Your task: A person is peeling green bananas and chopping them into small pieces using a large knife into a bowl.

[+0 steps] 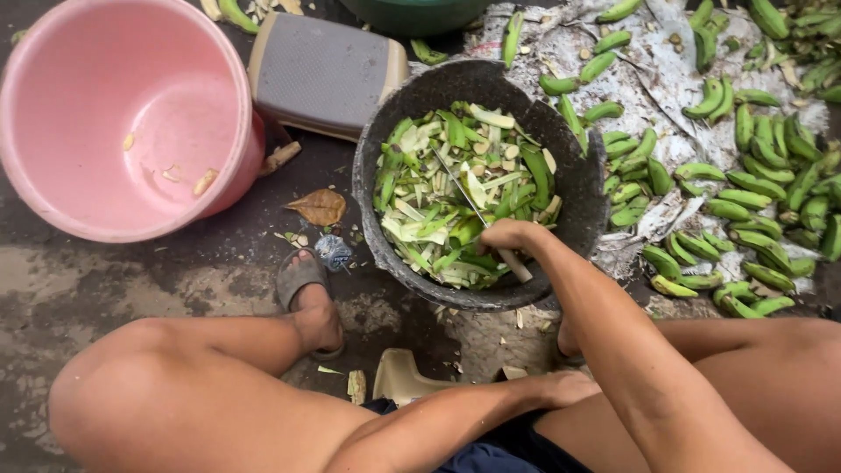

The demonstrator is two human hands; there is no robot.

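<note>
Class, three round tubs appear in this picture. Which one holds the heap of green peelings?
The dark grey tub in the middle, under the right hand. The pink tub holds only a few scraps; the green tub barely shows.

Probably backyard food-prep spot: bananas (pixel 753 184), tubs (pixel 123 123)

No labels, signs or screens anywhere here, just one small crumpled blue-and-white wrapper (pixel 333 251) lying on the wet concrete floor (pixel 79 280), near its middle beside the sandalled foot (pixel 308 302).
</note>
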